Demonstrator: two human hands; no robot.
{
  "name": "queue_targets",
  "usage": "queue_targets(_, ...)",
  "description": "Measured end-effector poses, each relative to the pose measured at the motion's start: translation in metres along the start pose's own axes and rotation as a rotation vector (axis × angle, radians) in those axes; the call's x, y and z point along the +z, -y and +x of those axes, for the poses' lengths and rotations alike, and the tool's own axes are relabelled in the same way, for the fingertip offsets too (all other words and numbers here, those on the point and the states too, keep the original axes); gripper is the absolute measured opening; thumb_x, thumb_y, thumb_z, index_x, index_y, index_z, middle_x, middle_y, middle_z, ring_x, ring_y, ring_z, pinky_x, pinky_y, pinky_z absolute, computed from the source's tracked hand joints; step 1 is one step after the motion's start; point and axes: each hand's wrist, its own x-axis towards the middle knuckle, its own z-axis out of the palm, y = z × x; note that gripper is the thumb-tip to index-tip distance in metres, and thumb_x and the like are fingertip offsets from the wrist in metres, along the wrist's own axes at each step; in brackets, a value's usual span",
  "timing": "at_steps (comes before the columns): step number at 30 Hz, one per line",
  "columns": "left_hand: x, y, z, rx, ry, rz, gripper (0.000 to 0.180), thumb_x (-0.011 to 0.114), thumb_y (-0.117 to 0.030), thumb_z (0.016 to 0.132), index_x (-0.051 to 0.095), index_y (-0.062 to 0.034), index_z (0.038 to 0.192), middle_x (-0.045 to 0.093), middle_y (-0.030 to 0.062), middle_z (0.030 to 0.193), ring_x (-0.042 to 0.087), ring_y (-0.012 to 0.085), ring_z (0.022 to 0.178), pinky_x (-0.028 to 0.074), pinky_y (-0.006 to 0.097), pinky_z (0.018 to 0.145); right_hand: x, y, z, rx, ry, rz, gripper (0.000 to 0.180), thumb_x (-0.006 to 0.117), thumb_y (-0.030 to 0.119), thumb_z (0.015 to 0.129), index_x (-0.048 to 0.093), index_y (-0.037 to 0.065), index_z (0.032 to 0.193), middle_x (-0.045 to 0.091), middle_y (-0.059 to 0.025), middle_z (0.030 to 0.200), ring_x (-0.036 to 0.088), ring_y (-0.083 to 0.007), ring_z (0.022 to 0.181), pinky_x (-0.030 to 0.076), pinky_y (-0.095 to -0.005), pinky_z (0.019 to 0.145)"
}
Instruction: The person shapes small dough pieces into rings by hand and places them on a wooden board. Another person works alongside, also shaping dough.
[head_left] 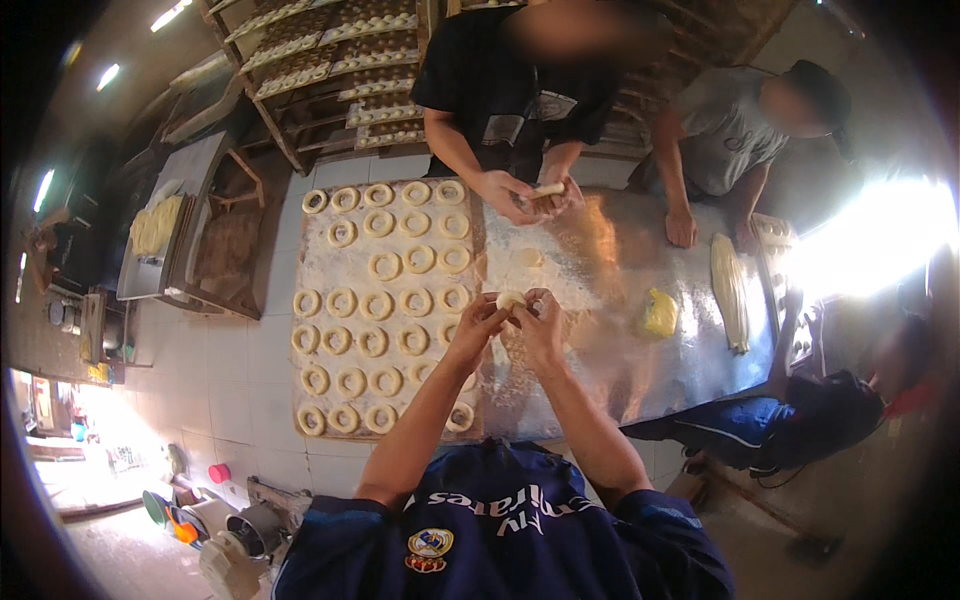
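Observation:
Between my two hands is a small pale piece of dough [510,299], held up over the floured table. My left hand [482,322] has its fingers closed on the dough's left side. From the right, my right hand [538,318] pinches it with thumb and fingers. My fingers hide part of the dough, so its full shape cannot be made out. Just left of my hands, a floured board [320,260] carries rows of dough rings [376,304]. A flat floury patch of dough [527,257] lies beyond my hands.
Across the metal-topped table [620,370], a person [520,110] handles another dough piece [548,190]. Another person [720,140] leans in at the far right. A yellow lump [659,313] and a long dough strip [730,293] lie to the right. Racks of trays [330,60] stand behind.

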Motion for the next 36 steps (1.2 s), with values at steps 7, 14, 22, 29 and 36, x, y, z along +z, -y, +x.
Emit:
queue_targets(7, 0.059, 0.021, -0.005, 0.567, -0.135, 0.502, 0.016, 0.066, -0.017, 0.109, 0.060, -0.0034, 0.115, 0.073, 0.0057, 0.101, 0.068, 0.0104, 0.091, 0.055, 0.028, 0.080, -0.045, -0.011, 0.013, -0.139, -0.017, -0.101, 0.015, 0.063, -0.002, 0.096, 0.053, 0.009, 0.098, 0.051, 0.0010, 0.090, 0.054, -0.0092, 0.087, 0.048, -0.0305, 0.073)
queue_targets(14, 0.073, -0.011, -0.008, 0.277, 0.131, -0.275, 0.031, 0.059, -0.028, 0.110, 0.052, -0.0080, 0.133, 0.064, 0.0072, 0.113, 0.067, 0.0184, 0.099, 0.058, 0.034, 0.081, -0.049, -0.004, 0.018, 0.219, 0.217, 0.377, 0.022, 0.062, 0.030, 0.107, 0.059, 0.011, 0.098, 0.057, -0.0007, 0.088, 0.057, -0.0122, 0.081, 0.047, -0.0282, 0.075)
queue_targets(22, 0.009, -0.022, -0.018, 0.279, -0.444, 1.014, 0.033, 0.047, -0.036, 0.114, 0.065, -0.0099, 0.108, 0.067, 0.0005, 0.091, 0.070, 0.0208, 0.076, 0.056, 0.040, 0.063, 0.019, -0.043, 0.004, 0.265, 0.211, 0.254, 0.058, 0.054, 0.061, 0.109, 0.068, 0.006, 0.098, 0.064, -0.0049, 0.081, 0.060, -0.0127, 0.067, 0.052, -0.0310, 0.063)
queue_targets(29, -0.087, -0.040, -0.045, 0.233, -0.577, 0.584, 0.047, 0.052, -0.052, 0.111, 0.064, -0.0071, 0.105, 0.065, 0.0100, 0.069, 0.068, 0.0300, 0.066, 0.052, 0.043, 0.056, 0.135, -0.024, -0.031, 0.217, 0.104, 0.109, 0.063, 0.055, 0.062, 0.108, 0.069, 0.001, 0.102, 0.067, -0.0057, 0.080, 0.064, -0.0141, 0.074, 0.058, -0.0338, 0.073)
queue_targets(36, -0.182, -0.084, -0.042, 0.445, -0.397, 0.341, 0.030, 0.074, -0.018, 0.103, 0.064, -0.0014, 0.126, 0.073, 0.0033, 0.101, 0.066, 0.0113, 0.082, 0.054, 0.033, 0.068, 0.226, -0.048, 0.003, -0.062, 0.292, -0.281, 0.039, 0.062, 0.038, 0.109, 0.065, 0.000, 0.101, 0.062, -0.0049, 0.085, 0.055, -0.0159, 0.077, 0.048, -0.0351, 0.073)
